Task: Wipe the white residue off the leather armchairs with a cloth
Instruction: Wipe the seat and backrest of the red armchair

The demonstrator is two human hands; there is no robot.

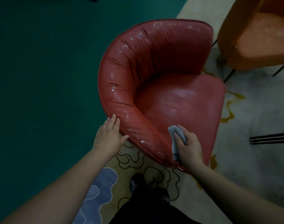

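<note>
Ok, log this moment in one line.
left hand flat on red armchair rim | right hand grips cloth | residue remains

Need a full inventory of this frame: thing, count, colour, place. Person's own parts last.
red armchair: 1, red leather, centre, on the rug edge
white residue: many flecks, white, along the red armchair's rolled back and arm tops
orange armchair: 1, orange, top right, partly cut off, pale smears on its seat
cloth: 1, grey, over the red armchair's near arm
rug: 1, pale with yellow, brown and blue line patterns, under both chairs
floor: 1, dark green, left half
dark striped object: 1, black, right edge, cannot identify
shoes: 2, black with bows, bottom centre
left hand: 1, flat against the red armchair's outer back
right hand: 1, grips the cloth
</note>
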